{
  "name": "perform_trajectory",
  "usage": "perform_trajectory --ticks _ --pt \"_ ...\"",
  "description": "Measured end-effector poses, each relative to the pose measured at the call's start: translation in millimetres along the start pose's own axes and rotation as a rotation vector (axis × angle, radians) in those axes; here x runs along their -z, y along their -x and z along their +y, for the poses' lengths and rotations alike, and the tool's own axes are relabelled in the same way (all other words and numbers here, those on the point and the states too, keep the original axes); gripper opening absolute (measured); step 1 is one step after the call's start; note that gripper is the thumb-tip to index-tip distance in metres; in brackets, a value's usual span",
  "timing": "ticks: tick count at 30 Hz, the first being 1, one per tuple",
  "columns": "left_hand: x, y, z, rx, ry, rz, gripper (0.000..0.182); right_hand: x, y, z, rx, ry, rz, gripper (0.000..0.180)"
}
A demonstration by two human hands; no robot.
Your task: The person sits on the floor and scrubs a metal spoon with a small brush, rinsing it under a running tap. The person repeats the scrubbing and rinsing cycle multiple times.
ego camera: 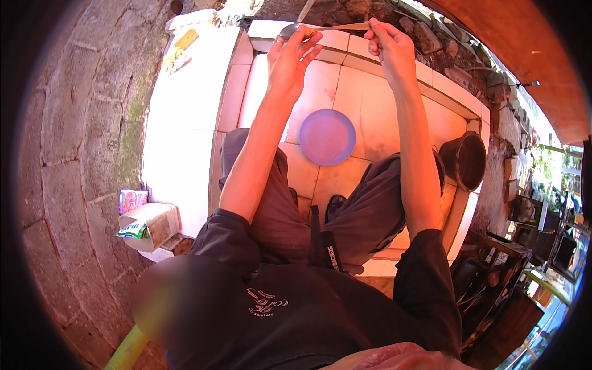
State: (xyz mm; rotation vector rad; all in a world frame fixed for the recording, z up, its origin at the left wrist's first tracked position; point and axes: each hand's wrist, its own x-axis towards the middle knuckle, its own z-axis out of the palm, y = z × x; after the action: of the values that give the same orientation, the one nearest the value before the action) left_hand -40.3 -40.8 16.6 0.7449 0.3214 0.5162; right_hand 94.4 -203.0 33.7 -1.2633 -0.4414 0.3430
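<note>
A long-handled metal spoon (340,27) is stretched level between my hands, above the far rim of a low tiled basin (296,76). My left hand (289,64) has its fingertips on the neck and bowl at the left end, the other fingers spread. At the right end, my right hand (393,48) pinches the tip of the handle between thumb and fingers. Below my forearms, a round blue-purple plate (327,137) lies on the basin's tiled floor, between my knees and the far wall, touched by neither hand.
On the white tiled ledge (185,111) at left lie an orange block (186,39) and a yellow scrubber (172,60). A pale container (162,224) with printed packets stands nearer me. A dark bucket (467,159) leans at right. Stones (425,37) line the far side.
</note>
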Motion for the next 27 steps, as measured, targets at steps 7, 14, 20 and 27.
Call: perform_trajectory --ticks 7,14,20,27 --pt "1 -1 4 0.208 -0.169 -0.203 0.02 4 -3 1 0.046 -0.082 0.097 0.022" --pt "-10 11 0 0.338 -0.555 -0.424 0.025 -8 5 2 -0.114 0.125 -0.166 0.022" --pt "-9 13 -5 0.383 -0.625 -0.541 0.035 -12 10 -1 -0.145 0.217 -0.265 0.024" --pt "-8 12 -5 0.347 -0.684 -0.531 0.048 -3 5 -3 -0.096 0.138 -0.137 0.028"
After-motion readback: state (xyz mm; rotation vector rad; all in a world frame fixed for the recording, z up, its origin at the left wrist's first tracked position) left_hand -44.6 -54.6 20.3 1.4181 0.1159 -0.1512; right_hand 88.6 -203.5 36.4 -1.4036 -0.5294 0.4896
